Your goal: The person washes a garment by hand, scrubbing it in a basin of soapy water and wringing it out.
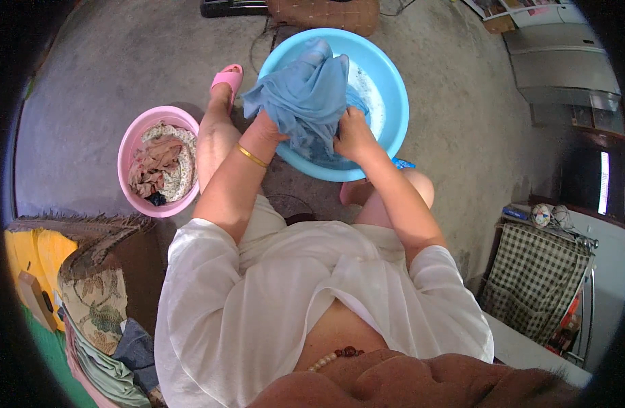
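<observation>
A wet light-blue cloth (302,95) is bunched up over a blue plastic basin (398,88), with part of it hanging down inside. My left hand (266,130) grips the cloth at its left side; folds drape over most of the fingers, and the thumb shows. On the right, my right hand (356,134) is closed around the lower right edge of the cloth, above the basin's near side. White suds (373,92) lie in the basin, and more blue fabric sits behind my right hand.
Left of my leg stands a pink basin (124,163) holding brown and patterned clothes (159,163). A worn seat with fabrics (98,299) is at lower left. A checkered cloth (537,279) covers a stand at right. A brown object (326,15) lies beyond the blue basin.
</observation>
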Tool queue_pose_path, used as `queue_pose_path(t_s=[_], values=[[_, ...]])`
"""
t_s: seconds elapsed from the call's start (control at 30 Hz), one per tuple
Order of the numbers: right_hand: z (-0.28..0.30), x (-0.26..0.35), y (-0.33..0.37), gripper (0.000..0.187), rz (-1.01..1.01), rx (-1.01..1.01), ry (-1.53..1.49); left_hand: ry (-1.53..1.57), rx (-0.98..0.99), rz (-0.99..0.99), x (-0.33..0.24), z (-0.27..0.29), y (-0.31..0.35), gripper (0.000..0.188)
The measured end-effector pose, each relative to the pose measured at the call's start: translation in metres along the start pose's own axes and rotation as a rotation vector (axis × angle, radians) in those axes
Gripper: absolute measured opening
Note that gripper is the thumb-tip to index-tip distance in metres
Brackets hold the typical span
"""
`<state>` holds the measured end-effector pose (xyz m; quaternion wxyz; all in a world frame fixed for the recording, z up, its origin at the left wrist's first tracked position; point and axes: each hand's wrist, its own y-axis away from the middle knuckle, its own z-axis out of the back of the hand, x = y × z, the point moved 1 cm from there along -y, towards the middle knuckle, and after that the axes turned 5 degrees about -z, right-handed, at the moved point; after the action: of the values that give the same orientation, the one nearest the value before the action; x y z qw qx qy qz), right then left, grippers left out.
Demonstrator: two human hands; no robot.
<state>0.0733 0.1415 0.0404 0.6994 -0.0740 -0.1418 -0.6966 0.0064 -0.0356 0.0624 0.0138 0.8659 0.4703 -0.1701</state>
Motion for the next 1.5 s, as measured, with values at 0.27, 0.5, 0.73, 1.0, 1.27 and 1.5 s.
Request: queue_pose_path(t_s=[0.27,0.5,0.73,1.0,1.27,1.5], values=[[0.069,-0.046,-0.015,0.031,-0.413,0.11,-1.031,-0.162,-0.297,0.021,-0.002,0.03,0.0,0.038],[0.147,-0.052,-0.009,0.032,-0.177,0.05,-1.515,-0.229,-0.393,0.106,0.006,0.031,-0.011,0.038],[0.191,-0.055,0.003,0.032,-0.064,0.126,-1.365,-0.256,-0.441,0.152,0.008,0.032,-0.015,0.038],[0.19,-0.034,0.0,0.023,-0.259,0.335,-0.143,-0.311,-0.483,0.211,0.012,0.036,-0.014,0.038],[0.197,-0.035,-0.003,0.006,-0.396,0.287,-1.057,-1.506,-0.083,0.647,0.013,0.043,-0.013,0.031],[0.186,-0.057,-0.006,0.008,-0.433,0.114,-1.355,-1.466,-0.099,0.853,0.018,0.013,-0.004,0.033]])
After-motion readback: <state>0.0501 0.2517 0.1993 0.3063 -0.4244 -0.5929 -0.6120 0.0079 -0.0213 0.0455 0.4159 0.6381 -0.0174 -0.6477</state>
